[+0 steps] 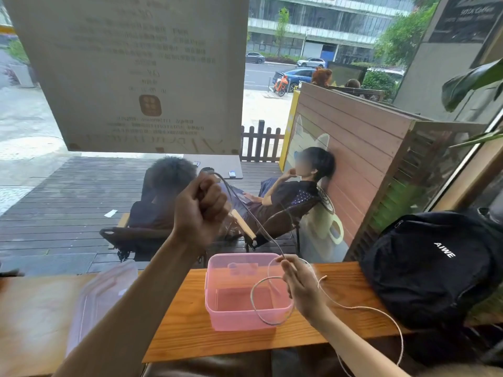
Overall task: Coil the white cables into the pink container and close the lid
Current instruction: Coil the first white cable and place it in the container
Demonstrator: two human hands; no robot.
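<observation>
White cable: one length observed, run taut from the left hand down to the right hand, with a single loop hanging from the right hand over the near right corner of the pink container. The remainder trails off toward 4 o'clock, over the edge of the surface and out of sight below. No cable lies inside the container yet; its floor is bare.

The container stands open at centre of the surface. The lid lies apart at 9 o'clock of it, partly behind the left forearm. A black backpack sits at 3 o'clock.

Left hand: raised high at 11 o'clock of the container, fist closed around the cable end, knuckles toward the camera. Right hand: low, at the container's right rim, fingers pinched on the cable where the loop crosses.

Judgement: coiling is at an early stage. To do it well, keep loops equal and smaller than the container opening, feed slack from the left hand, and draw in the trailing end before it snags on the surface edge.
</observation>
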